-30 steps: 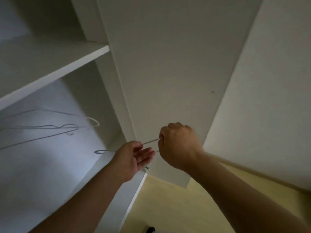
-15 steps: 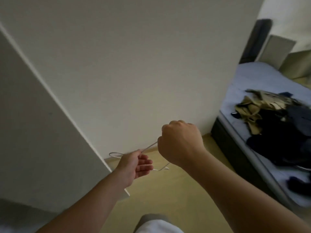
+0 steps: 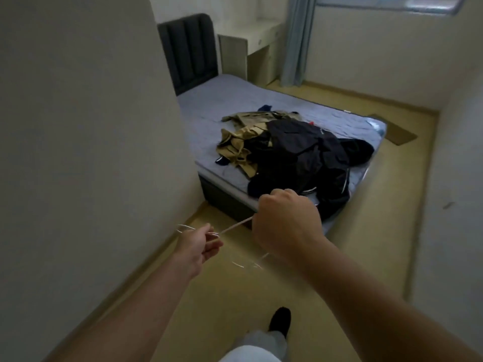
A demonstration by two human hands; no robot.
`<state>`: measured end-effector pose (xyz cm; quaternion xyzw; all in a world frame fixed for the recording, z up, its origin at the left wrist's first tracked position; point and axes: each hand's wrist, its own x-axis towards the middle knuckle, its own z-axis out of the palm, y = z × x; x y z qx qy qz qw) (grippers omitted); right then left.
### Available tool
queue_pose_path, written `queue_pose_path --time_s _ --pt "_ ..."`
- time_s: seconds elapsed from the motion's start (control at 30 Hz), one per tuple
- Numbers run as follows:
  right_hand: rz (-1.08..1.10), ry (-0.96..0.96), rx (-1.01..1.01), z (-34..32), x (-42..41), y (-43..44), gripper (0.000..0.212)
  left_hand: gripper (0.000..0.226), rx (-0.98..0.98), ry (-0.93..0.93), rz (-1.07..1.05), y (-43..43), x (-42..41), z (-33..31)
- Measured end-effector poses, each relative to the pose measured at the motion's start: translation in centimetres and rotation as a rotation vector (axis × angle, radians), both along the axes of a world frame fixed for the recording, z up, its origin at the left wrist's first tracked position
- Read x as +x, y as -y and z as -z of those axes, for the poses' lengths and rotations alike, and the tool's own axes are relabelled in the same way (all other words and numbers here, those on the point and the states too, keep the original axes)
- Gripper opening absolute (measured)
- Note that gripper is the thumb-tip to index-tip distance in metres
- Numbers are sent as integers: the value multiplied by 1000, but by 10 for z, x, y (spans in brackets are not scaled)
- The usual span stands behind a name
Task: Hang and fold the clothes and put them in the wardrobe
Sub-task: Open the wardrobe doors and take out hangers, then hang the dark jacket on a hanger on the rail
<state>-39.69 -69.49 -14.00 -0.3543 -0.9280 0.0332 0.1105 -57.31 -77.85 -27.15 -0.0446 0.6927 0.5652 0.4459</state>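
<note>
Hanger fetched: a thin wire hanger is held at lower centre of the frame. The fingers of the left hand are curled round its hook end, and the right hand is clenched on its arm. The wardrobe shelves seen a second ago are gone from view. The bed is now faced, and the heap of dark and tan clothes lies on it at centre frame, untouched. Hanging a first garment is judged to be next.

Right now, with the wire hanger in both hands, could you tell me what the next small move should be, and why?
Probably step to the bed and free the right hand for a garment: it and the left hand both grip the wire hanger, and the clothes pile lies there unhung.
</note>
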Motion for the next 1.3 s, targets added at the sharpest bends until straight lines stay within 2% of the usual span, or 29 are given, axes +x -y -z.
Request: queue_pose_path --time_s 0.23,0.37,0.67,0.8,0.9,0.93,1.07,1.17,1.23,1.3 --pt "235 84 -76 12 56 -155 20 20 51 16 209 -197 31 19" --pt "428 132 -158 17 88 -232 30 14 82 10 330 -300 64 15" --pt "683 223 -401 32 169 -372 13 16 73 -26 558 -495 165 17" --pt "757 213 -502 53 207 -437 16 16 126 -148 652 -564 210 18" --pt "758 183 -561 68 236 -497 24 11 142 -261 673 -621 243 14" --pt "740 182 -577 70 244 -518 23 7 153 -285 672 -639 254 13" --pt "689 166 -639 70 275 -603 9 23 205 -368 703 -711 300 -1" --pt "677 126 -732 74 292 -663 7 15 217 -429 755 -761 325 -8" --pt "678 30 -906 82 298 -698 16 7 212 -437 770 -788 336 -9" --pt "680 -74 -1088 91 299 -725 37 10 196 -372 796 -811 342 -7"
